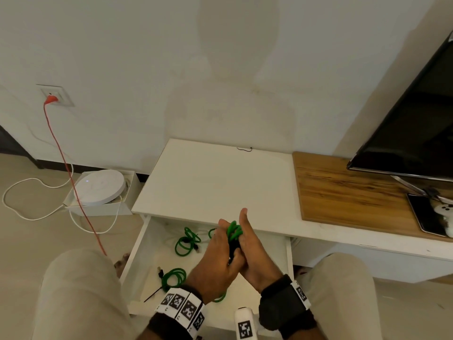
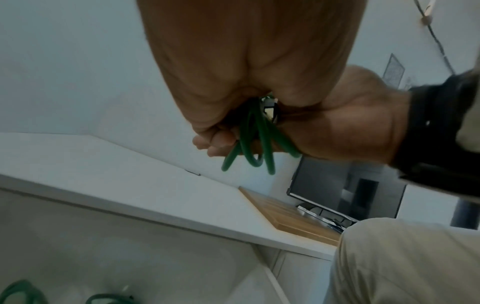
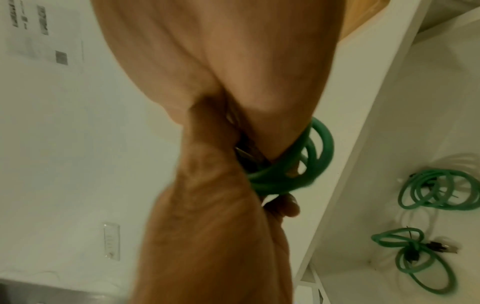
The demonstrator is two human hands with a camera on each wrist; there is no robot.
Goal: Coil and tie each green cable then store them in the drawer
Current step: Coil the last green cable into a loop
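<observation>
Over the open white drawer [image 1: 137, 251], both hands meet around one coiled green cable [image 1: 234, 231]. My left hand [image 1: 221, 235] grips it from the left with curled fingers. My right hand [image 1: 245, 231] holds it from the right, thumb pointing up. In the left wrist view the loops of the green cable [image 2: 255, 142] hang below my left palm. The right wrist view shows the coil [image 3: 301, 164] squeezed between both hands. Two more green cables lie in the drawer: one at the back [image 1: 187, 241], another near the front left [image 1: 172, 276]. A dark piece between the palms is mostly hidden.
A black tie [image 1: 153, 294] lies at the drawer's front left. The white cabinet top [image 1: 215, 182] carries a small black wire [image 1: 244, 149]. Right of it are a wooden board [image 1: 348, 192], a TV [image 1: 411, 123] and a controller [image 1: 443, 212]. An orange cord [image 1: 66, 163] crosses the floor at left.
</observation>
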